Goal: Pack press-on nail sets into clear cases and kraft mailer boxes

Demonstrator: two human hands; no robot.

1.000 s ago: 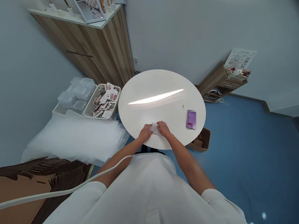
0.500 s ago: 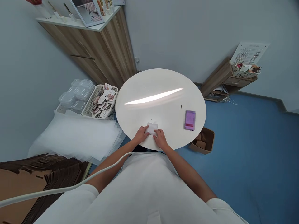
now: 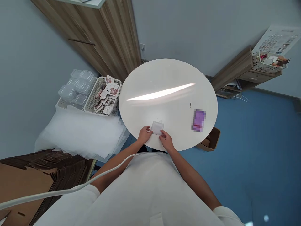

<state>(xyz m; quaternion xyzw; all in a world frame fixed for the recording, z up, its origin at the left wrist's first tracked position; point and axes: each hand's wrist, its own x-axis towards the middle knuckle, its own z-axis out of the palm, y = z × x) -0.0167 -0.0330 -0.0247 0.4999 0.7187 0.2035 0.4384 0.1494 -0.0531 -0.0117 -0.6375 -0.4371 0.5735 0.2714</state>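
Note:
A small whitish, translucent square packet (image 3: 157,127) lies near the front edge of the round white table (image 3: 169,75). My left hand (image 3: 145,135) is at the packet's left side, its fingers apart and a fingertip close to the lower left corner. At the right side is my right hand (image 3: 166,140), fingers curved and apart, the tips at the packet's lower right corner. Neither hand is wrapped round it. Further right on the table lies a purple, pixelated item (image 3: 198,120).
Left of the table stand a basket of printed cards (image 3: 105,97), clear plastic boxes (image 3: 78,86) and white sheets (image 3: 82,133). A cardboard box (image 3: 213,139) sits on the floor at right. A white cable (image 3: 94,179) crosses my left arm.
The view has shifted, so the table appears larger and higher. Both hands have loosened at the packet, and my left fingers have moved off its left side toward the lower corner.

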